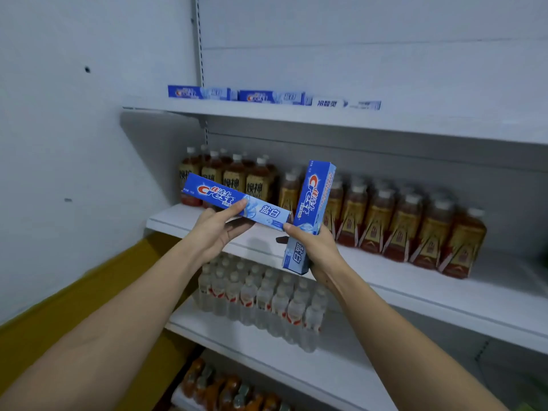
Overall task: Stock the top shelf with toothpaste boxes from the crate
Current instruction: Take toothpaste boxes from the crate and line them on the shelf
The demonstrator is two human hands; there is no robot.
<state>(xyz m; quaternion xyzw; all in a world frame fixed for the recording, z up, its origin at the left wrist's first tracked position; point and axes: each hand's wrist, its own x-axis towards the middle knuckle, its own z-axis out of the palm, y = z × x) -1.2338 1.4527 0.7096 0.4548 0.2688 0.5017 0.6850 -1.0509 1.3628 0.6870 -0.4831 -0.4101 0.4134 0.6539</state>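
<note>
While my left hand (218, 229) grips one toothpaste box (234, 200) lying nearly level, my right hand (314, 250) clamps another box (311, 215) upright, both well below the top shelf (296, 117).

White shelves (341, 120) with goods

The top shelf carries three toothpaste boxes (271, 97) in a row; brown tea bottles (385, 221) and water bottles (261, 298) stand on lower shelves.
</note>
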